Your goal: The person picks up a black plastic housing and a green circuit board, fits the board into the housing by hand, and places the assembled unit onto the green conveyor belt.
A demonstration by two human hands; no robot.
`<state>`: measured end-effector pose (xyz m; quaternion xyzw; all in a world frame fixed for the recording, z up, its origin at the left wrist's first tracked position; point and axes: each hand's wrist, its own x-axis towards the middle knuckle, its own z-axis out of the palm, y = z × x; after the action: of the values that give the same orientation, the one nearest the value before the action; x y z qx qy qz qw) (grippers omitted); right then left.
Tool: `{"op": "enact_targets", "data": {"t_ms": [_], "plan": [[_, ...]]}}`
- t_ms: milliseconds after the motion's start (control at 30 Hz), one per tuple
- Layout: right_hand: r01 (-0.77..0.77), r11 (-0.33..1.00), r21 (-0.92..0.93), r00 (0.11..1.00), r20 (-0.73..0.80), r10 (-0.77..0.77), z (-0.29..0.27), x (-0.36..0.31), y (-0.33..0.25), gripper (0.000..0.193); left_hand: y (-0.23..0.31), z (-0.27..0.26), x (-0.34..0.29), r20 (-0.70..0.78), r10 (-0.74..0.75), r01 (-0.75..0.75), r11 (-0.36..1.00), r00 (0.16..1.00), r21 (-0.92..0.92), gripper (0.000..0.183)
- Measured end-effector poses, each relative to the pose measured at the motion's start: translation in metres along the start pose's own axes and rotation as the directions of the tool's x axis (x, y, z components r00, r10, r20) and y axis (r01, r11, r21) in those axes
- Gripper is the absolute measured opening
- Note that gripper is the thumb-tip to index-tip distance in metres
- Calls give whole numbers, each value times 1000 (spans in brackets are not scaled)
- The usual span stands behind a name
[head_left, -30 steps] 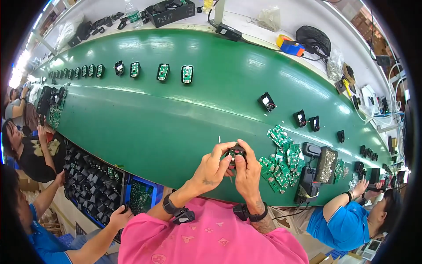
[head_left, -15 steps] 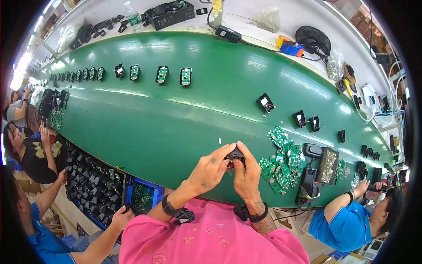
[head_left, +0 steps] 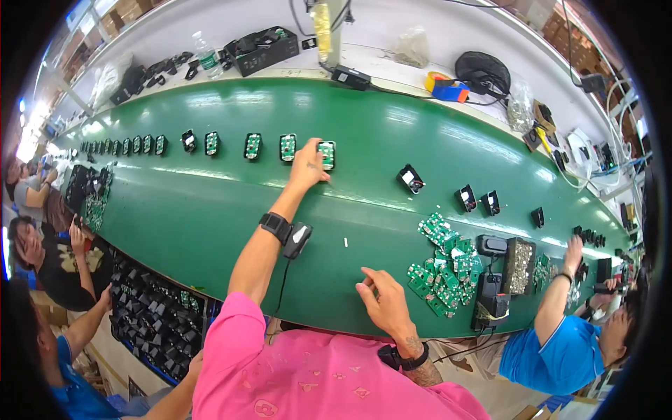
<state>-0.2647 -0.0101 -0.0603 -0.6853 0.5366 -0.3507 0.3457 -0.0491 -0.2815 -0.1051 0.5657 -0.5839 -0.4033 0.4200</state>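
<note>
Left hand (head_left: 310, 166) at edge of cased board (head_left: 328, 155), grip unclear; right hand (head_left: 386, 302) loose, empty; room across bench (head_left: 371, 217)

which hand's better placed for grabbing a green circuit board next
Right hand, probably: it looks empty, near the green circuit board pile; the left hand touches a black-cased green board.

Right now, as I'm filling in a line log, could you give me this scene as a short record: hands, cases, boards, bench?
Left hand: on a filled case; grip unclear
Right hand: empty, fingers part curled
Other filled cases: row, left of that case
Boards: loose pile, right of right hand
Bench: green
</note>
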Motion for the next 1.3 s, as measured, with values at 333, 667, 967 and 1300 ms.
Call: {"op": "enact_targets", "data": {"t_ms": [333, 667, 967, 1300], "plan": [[-128, 982, -136, 937, -341, 75, -49, -18, 32, 15, 84, 124, -70, 133, 224, -260, 798, 966, 544, 92], [-246, 969, -21, 847, -490, 205, -64, -10, 43, 23, 97, 138, -84, 343, 281, -421, 782, 896, 460, 59], [-105, 994, 42, 948, -297, 113, -34, 18, 56, 14, 75, 80, -183, 491, 258, -445, 838, 832, 315, 70], [-76, 997, -11, 997, 8, 76, -42, 58, 41, 14, 19, 43, -201, 289, 356, -214, 879, 889, -425, 44]]}}
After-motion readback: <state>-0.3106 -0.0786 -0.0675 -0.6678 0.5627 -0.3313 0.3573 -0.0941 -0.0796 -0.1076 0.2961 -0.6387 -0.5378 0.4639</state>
